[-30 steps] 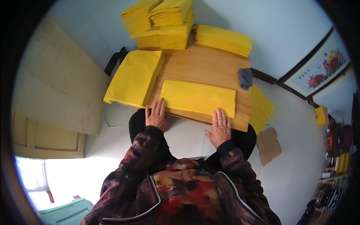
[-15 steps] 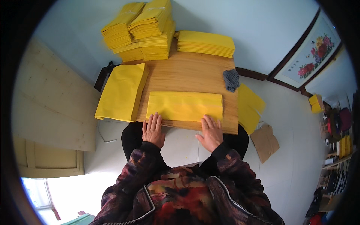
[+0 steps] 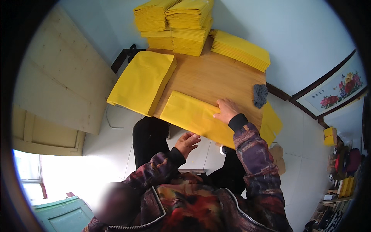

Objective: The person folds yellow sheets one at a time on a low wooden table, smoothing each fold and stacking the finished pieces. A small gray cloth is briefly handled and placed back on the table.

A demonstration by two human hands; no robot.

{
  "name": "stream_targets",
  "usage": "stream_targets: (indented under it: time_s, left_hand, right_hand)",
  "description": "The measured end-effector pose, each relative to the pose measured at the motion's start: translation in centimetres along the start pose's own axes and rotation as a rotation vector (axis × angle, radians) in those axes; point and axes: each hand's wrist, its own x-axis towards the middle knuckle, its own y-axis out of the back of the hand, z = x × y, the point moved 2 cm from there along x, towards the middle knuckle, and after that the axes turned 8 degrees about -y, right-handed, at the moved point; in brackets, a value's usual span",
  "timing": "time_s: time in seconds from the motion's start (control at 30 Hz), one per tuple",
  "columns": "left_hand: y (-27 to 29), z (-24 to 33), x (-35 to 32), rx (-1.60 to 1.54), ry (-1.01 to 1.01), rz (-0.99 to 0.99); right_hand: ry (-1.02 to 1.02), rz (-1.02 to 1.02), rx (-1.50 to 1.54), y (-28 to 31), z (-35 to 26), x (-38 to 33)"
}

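A long, folded yellow paper piece (image 3: 189,112) lies slantwise along the near edge of the wooden table. My right hand (image 3: 227,111) rests at its far edge toward the right, thumb on the yellow surface and fingers stretched out apart from it. Just off the near edge, my left hand (image 3: 187,144) is held in the air over my lap, its fingers loosely bent and apart with nothing in them. To the left of the folded piece lies a thick stack of large yellow sheets (image 3: 143,79).
Tied yellow bundles (image 3: 185,29) are piled at the table's back left, beside a flat folded stack (image 3: 239,48). Grey knitted cloth (image 3: 260,96) lies at the right edge of the table (image 3: 208,77). Yellow sheets (image 3: 271,123) and brown cardboard (image 3: 277,156) are low on the right.
My left hand has come off the folded piece toward my lap. My right hand has moved from the near edge to the far edge. The view has turned, so the table looks tilted.
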Motion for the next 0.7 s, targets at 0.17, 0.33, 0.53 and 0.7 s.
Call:
stream_targets:
  time_s: [0.17,0.33,0.53,0.7]
  left_hand:
    - [0.1,-0.9,0.8,-0.216,-0.031,0.047]
    - [0.5,0.2,-0.1,-0.216,-0.099,0.074]
    - [-3.6,10.7,-1.6,0.112,-0.456,-0.164]
    - [-10.6,20.2,-3.2,0.385,-0.924,-0.438]
  right_hand:
    - [-0.012,-0.167,0.266,-2.0,-1.1,-2.4]
    - [0.005,-0.247,0.550,-2.7,-1.9,-4.4]
    - [0.221,-0.054,1.153,3.4,-2.6,-7.2]
    - [0.460,0.412,1.191,11.3,-2.6,-8.4]
